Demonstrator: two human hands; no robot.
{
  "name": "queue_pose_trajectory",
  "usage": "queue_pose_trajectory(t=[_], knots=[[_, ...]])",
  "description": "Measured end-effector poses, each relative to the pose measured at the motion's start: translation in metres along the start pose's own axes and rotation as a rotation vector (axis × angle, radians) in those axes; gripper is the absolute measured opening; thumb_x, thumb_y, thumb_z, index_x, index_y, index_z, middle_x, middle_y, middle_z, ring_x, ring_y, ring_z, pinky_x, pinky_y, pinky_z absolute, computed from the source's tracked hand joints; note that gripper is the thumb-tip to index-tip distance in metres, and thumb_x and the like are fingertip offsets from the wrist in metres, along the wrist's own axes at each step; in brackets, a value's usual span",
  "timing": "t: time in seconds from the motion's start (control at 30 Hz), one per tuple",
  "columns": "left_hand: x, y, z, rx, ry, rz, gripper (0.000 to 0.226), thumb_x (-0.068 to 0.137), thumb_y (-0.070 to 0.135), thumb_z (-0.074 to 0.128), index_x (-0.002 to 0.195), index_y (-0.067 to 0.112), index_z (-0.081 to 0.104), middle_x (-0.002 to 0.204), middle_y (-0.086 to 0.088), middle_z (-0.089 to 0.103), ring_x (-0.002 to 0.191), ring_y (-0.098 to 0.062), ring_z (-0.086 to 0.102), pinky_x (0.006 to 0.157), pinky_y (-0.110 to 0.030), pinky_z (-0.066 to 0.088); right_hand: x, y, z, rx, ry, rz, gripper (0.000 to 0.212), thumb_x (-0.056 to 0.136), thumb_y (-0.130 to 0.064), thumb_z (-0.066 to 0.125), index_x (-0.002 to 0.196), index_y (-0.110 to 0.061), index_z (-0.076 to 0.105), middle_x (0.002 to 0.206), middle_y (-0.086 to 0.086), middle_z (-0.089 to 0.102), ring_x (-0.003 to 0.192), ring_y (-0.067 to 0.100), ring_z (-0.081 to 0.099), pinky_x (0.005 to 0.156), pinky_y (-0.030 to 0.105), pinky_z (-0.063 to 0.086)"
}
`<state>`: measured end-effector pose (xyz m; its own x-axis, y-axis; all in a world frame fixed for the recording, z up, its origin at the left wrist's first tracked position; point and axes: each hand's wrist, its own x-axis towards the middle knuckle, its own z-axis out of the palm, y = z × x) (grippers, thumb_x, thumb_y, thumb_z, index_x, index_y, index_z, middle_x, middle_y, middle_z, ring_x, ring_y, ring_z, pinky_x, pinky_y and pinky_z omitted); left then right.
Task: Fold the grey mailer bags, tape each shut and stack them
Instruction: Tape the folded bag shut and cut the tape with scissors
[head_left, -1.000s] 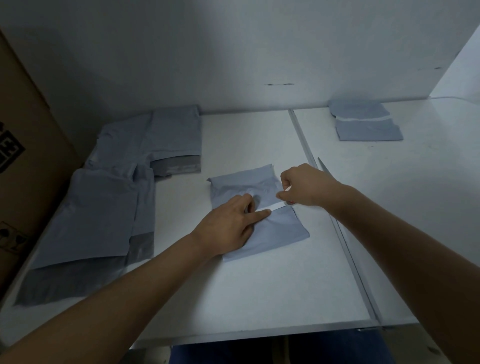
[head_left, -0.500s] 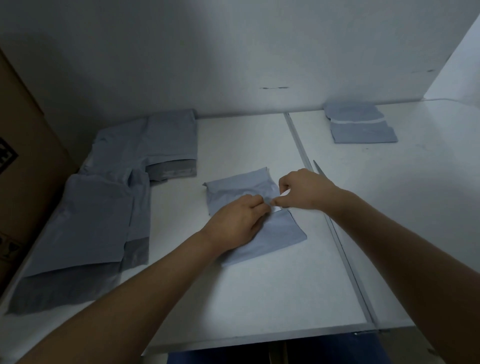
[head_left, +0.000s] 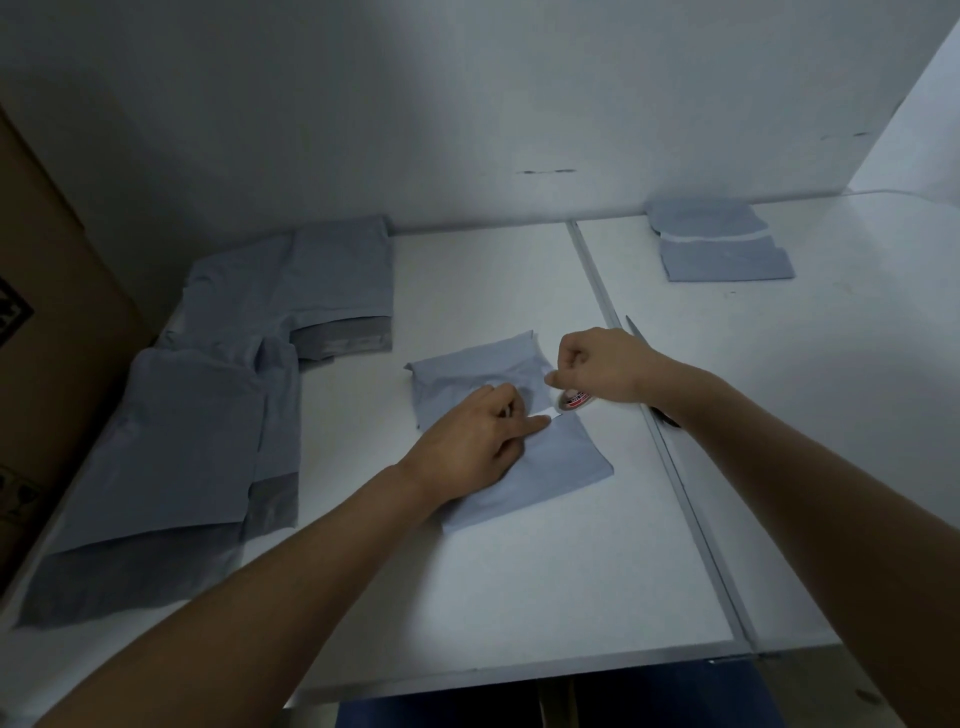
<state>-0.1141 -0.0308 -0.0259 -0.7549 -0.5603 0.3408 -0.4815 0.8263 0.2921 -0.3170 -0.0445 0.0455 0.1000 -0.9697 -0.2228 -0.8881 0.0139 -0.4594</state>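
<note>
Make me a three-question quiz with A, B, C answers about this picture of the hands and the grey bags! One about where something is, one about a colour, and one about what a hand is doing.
1. Where is the finished stack?
A. far right of the table
B. near left corner
C. under the hands

2. What colour is the table?
A. red
B. white
C. green

3. What is the left hand doing?
A. waving in the air
B. holding scissors
C. pressing on the folded bag

Answers:
1 A, it lies by the back wall, right of the seam.
2 B, its bare top is white.
3 C, its fingers lie flat on the bag.
</note>
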Motion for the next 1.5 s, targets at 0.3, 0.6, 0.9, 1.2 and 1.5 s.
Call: queue_pose_trajectory(t=[0.3,0.6,0.9,1.2,1.5], knots=[[0.001,-0.001,0.001,0.009,-0.027,-0.015,0.037,0.092,0.022,0.046,0.118,0.011,0.071,0.088,-0.007,0.06,0.079,-0.022,0.056,0.067,-0.023,0.041,-0.002,-0.007,-0.004,-0.121,-0.031,-0.008,0.024,0.087,-0.036,0.066,0.077,-0.019,0.053,0.07,-0.007,0.052,0.062,0.005,0.045,0.053,0.022,0.032],[0.0,-0.002,0.001,-0.001,-0.033,-0.024,0.035,0.092,0.021,0.049,0.12,0.012,0.07,0.09,-0.007,0.06,0.081,-0.022,0.056,0.064,-0.027,0.047,-0.001,-0.008,-0.005,-0.194,-0.019,-0.007,0.021,0.089,-0.033,0.064,0.084,-0.015,0.055,0.08,-0.001,0.056,0.072,0.015,0.051,0.053,0.022,0.033],[-0.001,0.0,0.001,0.01,-0.033,-0.025,0.038,0.093,0.023,0.045,0.119,0.012,0.07,0.091,-0.007,0.06,0.081,-0.022,0.056,0.065,-0.026,0.047,-0.005,-0.006,-0.006,-0.235,-0.001,-0.001,0.019,0.089,-0.031,0.065,0.086,-0.015,0.056,0.09,0.003,0.063,0.081,0.018,0.056,0.065,0.028,0.042],[-0.001,0.001,-0.002,0.045,-0.083,-0.059,0.041,0.095,0.026,0.04,0.125,0.014,0.066,0.096,-0.005,0.058,0.084,-0.021,0.054,0.067,-0.034,0.051,-0.01,-0.008,-0.006,-0.304,0.034,0.004,0.014,0.087,-0.028,0.064,0.089,-0.016,0.058,0.093,0.002,0.068,0.091,0.018,0.062,0.073,0.031,0.048],[0.006,0.003,-0.005,0.092,-0.185,-0.067,0.05,0.094,0.031,0.033,0.135,0.017,0.058,0.097,-0.005,0.055,0.084,-0.02,0.05,0.071,-0.027,0.04,-0.012,0.007,-0.003,-0.19,0.046,0.033,0.024,0.084,-0.044,0.066,0.088,-0.023,0.057,0.089,-0.004,0.068,0.089,0.014,0.061,0.077,0.03,0.05]])
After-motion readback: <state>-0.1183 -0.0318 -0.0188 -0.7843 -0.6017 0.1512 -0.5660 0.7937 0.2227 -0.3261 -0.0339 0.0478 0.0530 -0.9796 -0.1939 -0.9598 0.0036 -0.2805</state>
